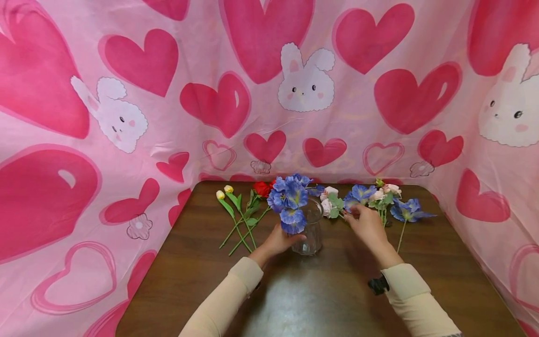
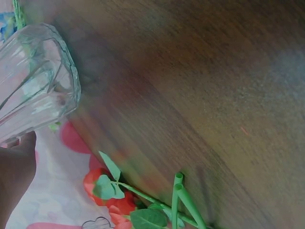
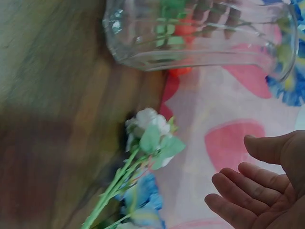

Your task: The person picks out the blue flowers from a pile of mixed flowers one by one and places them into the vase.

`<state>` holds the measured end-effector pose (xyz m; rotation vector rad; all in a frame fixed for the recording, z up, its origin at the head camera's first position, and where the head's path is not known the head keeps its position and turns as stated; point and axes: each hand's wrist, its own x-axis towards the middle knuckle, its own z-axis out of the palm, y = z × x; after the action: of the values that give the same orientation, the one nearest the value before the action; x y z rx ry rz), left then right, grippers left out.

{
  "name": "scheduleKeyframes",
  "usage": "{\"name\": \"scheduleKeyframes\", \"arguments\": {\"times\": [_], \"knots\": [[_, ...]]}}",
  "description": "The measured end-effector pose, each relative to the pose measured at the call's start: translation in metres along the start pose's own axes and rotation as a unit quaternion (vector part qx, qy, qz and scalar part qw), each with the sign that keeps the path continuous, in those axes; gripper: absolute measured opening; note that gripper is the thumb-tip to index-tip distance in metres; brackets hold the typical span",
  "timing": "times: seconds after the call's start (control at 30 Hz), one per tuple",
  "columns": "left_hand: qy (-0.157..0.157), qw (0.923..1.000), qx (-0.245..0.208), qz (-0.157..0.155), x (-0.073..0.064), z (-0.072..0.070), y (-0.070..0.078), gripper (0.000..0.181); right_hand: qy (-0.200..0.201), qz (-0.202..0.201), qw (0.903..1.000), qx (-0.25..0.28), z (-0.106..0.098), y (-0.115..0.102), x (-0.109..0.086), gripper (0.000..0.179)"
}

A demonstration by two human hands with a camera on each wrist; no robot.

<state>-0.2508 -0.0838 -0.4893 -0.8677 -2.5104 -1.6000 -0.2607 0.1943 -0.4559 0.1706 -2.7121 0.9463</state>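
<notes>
A clear glass vase [image 1: 310, 243] stands upright near the middle of the table, with large blue flowers [image 1: 290, 196] leaning out over its left rim. My left hand [image 1: 279, 241] holds the vase by its left side; through the glass in the right wrist view its fingers [image 3: 232, 19] show behind the wall. To the right of the vase hovers my right hand [image 1: 368, 227], fingers relaxed and holding nothing in the right wrist view. Close by it in the head view are pale pink roses [image 1: 330, 203] with green leaves and a blue flower [image 1: 359, 194].
Two yellow tulips [image 1: 225, 193] and red roses [image 1: 262, 188] lie left of the vase, their stems crossing. Farther right lie more pale pink roses [image 1: 389, 191] and another blue flower [image 1: 407, 211]. A pink heart-patterned cloth [image 1: 269, 126] rises behind the brown table [image 1: 303, 299].
</notes>
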Motion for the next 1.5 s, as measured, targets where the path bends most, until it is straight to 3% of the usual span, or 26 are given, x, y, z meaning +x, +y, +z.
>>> {"name": "scheduleKeyframes", "arguments": {"times": [0.33,0.63,0.87,1.1,1.33,1.5], "knots": [[0.003,0.9999,0.006,0.013,0.000,0.000,-0.001,0.056,-0.022,0.026,0.9990,-0.030,0.000,0.030,-0.009,0.029],[-0.010,0.9999,-0.008,-0.005,0.000,-0.001,-0.002,0.056,-0.072,0.070,0.9932,-0.060,-0.002,0.054,-0.015,0.027],[-0.004,0.9999,-0.005,0.015,0.001,0.000,-0.004,0.054,-0.102,0.099,0.9872,-0.071,-0.003,0.065,-0.022,0.030],[-0.002,0.9997,0.000,0.023,0.001,0.000,-0.005,0.055,-0.112,0.089,0.9860,-0.085,-0.005,0.074,-0.028,0.022],[-0.006,0.9999,0.000,0.014,0.002,0.000,-0.005,0.055,-0.127,0.089,0.9832,-0.097,-0.004,0.080,-0.030,0.023],[-0.006,1.0000,0.005,0.005,0.001,0.000,-0.004,0.056,-0.130,0.088,0.9827,-0.098,-0.001,0.083,-0.032,0.012]]}}
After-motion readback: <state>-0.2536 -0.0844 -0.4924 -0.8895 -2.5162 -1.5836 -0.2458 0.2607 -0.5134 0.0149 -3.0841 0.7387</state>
